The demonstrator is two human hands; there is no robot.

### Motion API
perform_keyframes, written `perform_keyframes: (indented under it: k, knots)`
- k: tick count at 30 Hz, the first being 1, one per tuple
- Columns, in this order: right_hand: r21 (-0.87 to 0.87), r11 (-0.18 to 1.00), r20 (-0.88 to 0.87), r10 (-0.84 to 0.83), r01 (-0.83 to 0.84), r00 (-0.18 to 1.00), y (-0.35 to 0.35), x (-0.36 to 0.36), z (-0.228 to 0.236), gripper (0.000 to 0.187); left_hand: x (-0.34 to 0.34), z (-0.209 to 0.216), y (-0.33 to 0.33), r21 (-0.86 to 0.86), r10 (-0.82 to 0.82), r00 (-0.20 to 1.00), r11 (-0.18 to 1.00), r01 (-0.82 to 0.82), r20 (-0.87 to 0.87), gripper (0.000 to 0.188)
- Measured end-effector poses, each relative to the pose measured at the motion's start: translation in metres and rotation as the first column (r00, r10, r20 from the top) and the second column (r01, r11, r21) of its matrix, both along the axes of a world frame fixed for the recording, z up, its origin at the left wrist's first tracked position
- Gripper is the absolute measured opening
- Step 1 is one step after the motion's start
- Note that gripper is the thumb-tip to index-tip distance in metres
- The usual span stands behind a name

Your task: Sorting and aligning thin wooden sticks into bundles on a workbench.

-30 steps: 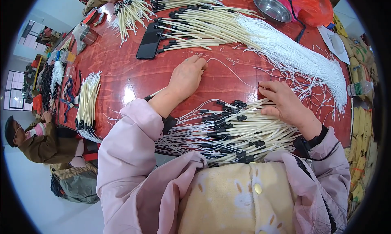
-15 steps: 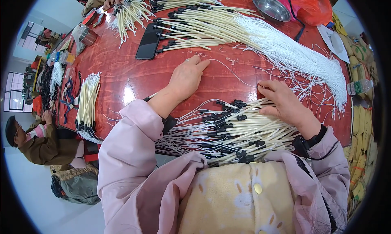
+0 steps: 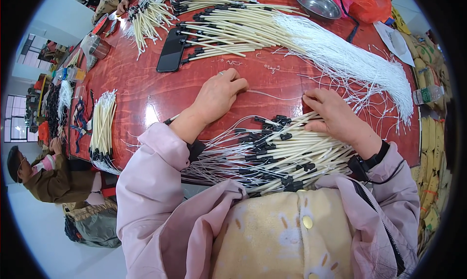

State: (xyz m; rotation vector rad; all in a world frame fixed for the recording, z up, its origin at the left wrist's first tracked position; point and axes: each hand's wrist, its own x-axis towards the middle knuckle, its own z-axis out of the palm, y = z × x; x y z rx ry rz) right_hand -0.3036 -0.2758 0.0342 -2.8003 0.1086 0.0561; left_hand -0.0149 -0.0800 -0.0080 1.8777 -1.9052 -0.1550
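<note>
white cord (image 3: pixel 272 95): while it bows slightly, it runs between left hand (image 3: pixel 214 96) and right hand (image 3: pixel 333 113), over red table (image 3: pixel 131 75)
left grip: fingertips pinched on cord's left end
right grip: fingertips at other end, thumb apart; cannot tell if gripping
near tube bundle (image 3: pixel 318 155): cream, black fittings, just below right hand
far tube bundle (image 3: pixel 243 26): beyond both hands, white strands trailing right
phone (image 3: pixel 170 53): black, just beside far tube bundle's left end
metal bowl (image 3: pixel 318 4): top right

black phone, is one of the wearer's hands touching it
No, the black phone lies on the red table, apart from both the left hand and the right hand.
</note>
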Motion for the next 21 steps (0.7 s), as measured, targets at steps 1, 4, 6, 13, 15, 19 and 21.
perform_keyframes:
  k: [1,4,6,13,15,19,21]
  knots:
    - [-0.015,1.000,-0.002,0.007,-0.007,1.000,-0.001,0.000,-0.001,0.076,0.000,0.000,0.001,-0.007,-0.021,1.000,1.000,0.020,-0.004,0.017]
    - [-0.035,0.999,-0.007,0.017,-0.017,1.000,-0.005,-0.001,-0.002,0.075,-0.001,0.002,0.014,0.060,0.133,0.991,0.989,-0.132,-0.008,0.017]
    - [-0.045,0.998,-0.006,0.038,-0.038,0.999,-0.005,-0.001,-0.001,0.074,-0.004,0.003,0.021,0.095,0.213,0.977,0.973,-0.212,-0.001,0.017]
    - [-0.048,0.998,-0.005,0.051,-0.051,0.999,-0.006,-0.001,0.001,0.071,-0.022,0.012,0.018,0.176,0.129,0.928,0.964,-0.201,0.351,0.010]
    - [-0.040,0.998,-0.011,0.053,-0.053,0.999,-0.007,-0.003,0.002,0.070,-0.028,0.016,0.007,0.172,0.090,0.940,0.973,-0.153,0.330,0.010]
    - [-0.026,0.998,0.005,0.051,-0.051,0.999,-0.008,-0.004,-0.001,0.066,-0.040,0.013,-0.018,0.172,0.007,0.966,0.984,-0.053,0.260,0.012]
    - [-0.041,0.998,0.001,0.055,-0.055,0.998,-0.009,-0.002,-0.005,0.066,-0.049,0.008,-0.034,0.183,-0.008,0.981,0.983,-0.028,0.194,0.013]
